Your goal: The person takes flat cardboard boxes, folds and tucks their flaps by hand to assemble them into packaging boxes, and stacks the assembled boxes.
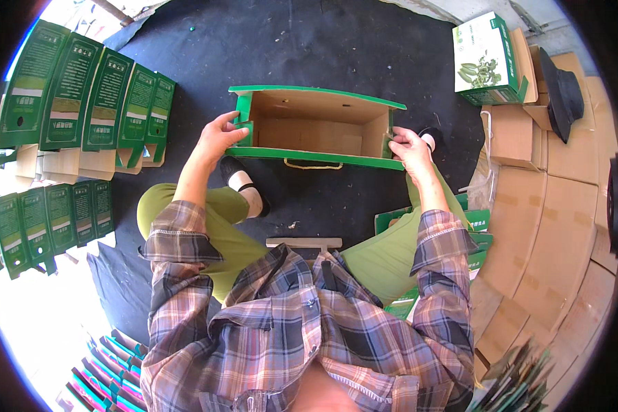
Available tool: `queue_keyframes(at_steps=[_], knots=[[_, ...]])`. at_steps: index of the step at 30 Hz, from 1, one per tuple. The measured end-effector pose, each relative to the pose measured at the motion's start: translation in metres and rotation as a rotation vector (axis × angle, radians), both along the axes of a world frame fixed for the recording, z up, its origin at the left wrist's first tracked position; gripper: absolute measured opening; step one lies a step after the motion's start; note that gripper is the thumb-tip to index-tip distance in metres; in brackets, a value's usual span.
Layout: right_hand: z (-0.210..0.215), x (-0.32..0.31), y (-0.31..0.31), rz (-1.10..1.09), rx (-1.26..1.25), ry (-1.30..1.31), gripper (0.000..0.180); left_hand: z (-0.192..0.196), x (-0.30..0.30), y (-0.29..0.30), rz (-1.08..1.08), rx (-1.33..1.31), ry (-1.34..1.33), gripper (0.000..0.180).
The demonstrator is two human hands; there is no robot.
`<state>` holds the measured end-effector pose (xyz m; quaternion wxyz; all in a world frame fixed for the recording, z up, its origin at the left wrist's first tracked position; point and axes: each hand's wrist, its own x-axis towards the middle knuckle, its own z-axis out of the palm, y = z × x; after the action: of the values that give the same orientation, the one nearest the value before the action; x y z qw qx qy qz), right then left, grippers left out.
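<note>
A green cardboard box (309,152) with a bare brown inside stands between my feet, its opening facing up. Its long green flaps stick out along the far and near sides, and a rope handle (313,165) hangs on the near side. My left hand (221,137) grips the box's left end, with thumb and fingers at the short flap. At the right end, my right hand (410,147) pinches the other short flap. Nothing lies inside the box.
Rows of green printed cartons (62,89) stand at the left. Brown cardboard boxes (522,240) line the right side, with a white-and-green box (486,62) and a black hat (562,96) at the far right. Black sheeting (302,41) covers the floor. Flat green cartons (477,240) lie beside my right leg.
</note>
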<state>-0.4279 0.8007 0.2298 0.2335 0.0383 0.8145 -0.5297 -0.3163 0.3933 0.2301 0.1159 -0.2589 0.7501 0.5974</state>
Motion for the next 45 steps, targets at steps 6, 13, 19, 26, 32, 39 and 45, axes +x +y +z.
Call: queue_keyframes(at_steps=[6, 13, 19, 26, 32, 39, 45], knots=[[0.000, -0.006, 0.005, 0.067, -0.105, -0.121, 0.043, 0.004, -0.003, 0.003, -0.080, 0.008, -0.046, 0.070], [0.014, -0.007, 0.002, 0.132, -0.135, -0.222, 0.061, 0.019, 0.001, 0.002, -0.350, -0.168, -0.063, 0.087], [0.012, -0.006, -0.001, 0.182, -0.157, -0.183, 0.063, 0.013, -0.002, 0.004, -0.398, -0.346, -0.032, 0.084], [-0.003, 0.001, -0.003, 0.231, 0.184, 0.209, 0.049, 0.000, -0.011, 0.019, -0.161, -0.434, 0.081, 0.059], [0.010, 0.022, -0.023, 0.480, 0.656, 0.673, 0.063, -0.003, -0.004, 0.040, -0.247, -0.918, 0.137, 0.040], [0.011, 0.032, -0.031, 0.611, 0.814, 0.670, 0.088, 0.006, -0.002, 0.053, -0.473, -0.948, 0.245, 0.064], [0.004, 0.032, -0.030, 0.599, 0.816, 0.725, 0.088, -0.001, 0.000, 0.060, -0.602, -1.122, 0.221, 0.089]])
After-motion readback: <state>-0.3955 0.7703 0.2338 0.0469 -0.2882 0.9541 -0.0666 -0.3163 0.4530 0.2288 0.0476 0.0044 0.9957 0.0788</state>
